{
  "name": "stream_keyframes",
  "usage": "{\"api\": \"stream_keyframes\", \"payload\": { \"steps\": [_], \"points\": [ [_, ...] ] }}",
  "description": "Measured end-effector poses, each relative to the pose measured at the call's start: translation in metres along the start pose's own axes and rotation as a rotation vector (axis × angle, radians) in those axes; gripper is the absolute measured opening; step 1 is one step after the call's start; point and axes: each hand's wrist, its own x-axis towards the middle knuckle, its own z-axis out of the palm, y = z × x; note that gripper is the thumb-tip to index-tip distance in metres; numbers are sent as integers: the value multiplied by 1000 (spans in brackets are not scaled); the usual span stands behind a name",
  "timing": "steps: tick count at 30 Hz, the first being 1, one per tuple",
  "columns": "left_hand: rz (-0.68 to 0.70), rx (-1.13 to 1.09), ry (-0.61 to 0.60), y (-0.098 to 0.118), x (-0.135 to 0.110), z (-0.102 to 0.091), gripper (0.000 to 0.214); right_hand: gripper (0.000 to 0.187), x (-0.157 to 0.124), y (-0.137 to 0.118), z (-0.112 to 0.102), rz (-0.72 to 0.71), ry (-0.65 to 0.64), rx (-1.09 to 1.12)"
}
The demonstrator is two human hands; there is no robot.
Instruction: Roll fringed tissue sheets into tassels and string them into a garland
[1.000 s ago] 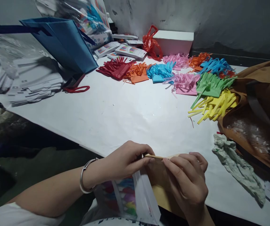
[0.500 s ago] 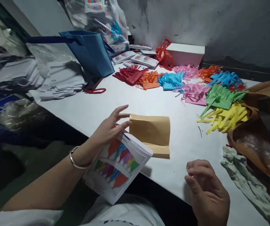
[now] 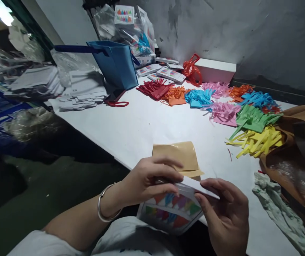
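Note:
Both hands grip a clear plastic packet (image 3: 172,209) printed with colourful triangles, at the table's near edge. My left hand (image 3: 149,179), with a silver bracelet on its wrist, closes its fingers over the packet's top left. My right hand (image 3: 225,209) pinches the packet's white upper flap on the right. Just behind the hands a folded tan paper sheet (image 3: 180,158) lies on the white table (image 3: 141,124).
Fringed paper piles lie in an arc across the table: red (image 3: 154,89), orange (image 3: 176,95), blue (image 3: 199,97), pink (image 3: 223,112), green (image 3: 253,119), yellow (image 3: 259,140). A blue bag (image 3: 117,64) and stacked white cards (image 3: 84,92) sit at left; a brown bag (image 3: 298,142) and crumpled cloth (image 3: 277,209) at right.
The tan sheet was laid down on the table and released. My left hand drew the packet back toward me, and my right hand came over to grip its flap.

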Motion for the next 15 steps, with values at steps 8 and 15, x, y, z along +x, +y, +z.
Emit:
{"api": "stream_keyframes", "payload": {
  "steps": [8,15],
  "points": [
    [-85,-73,-97,-10,-2,13,17,22,1,-7,-27,-104,150,-303],
    [-96,-96,-130,-12,4,17,15,16,24,-27,-39,22,-372,-132]
  ]
}}
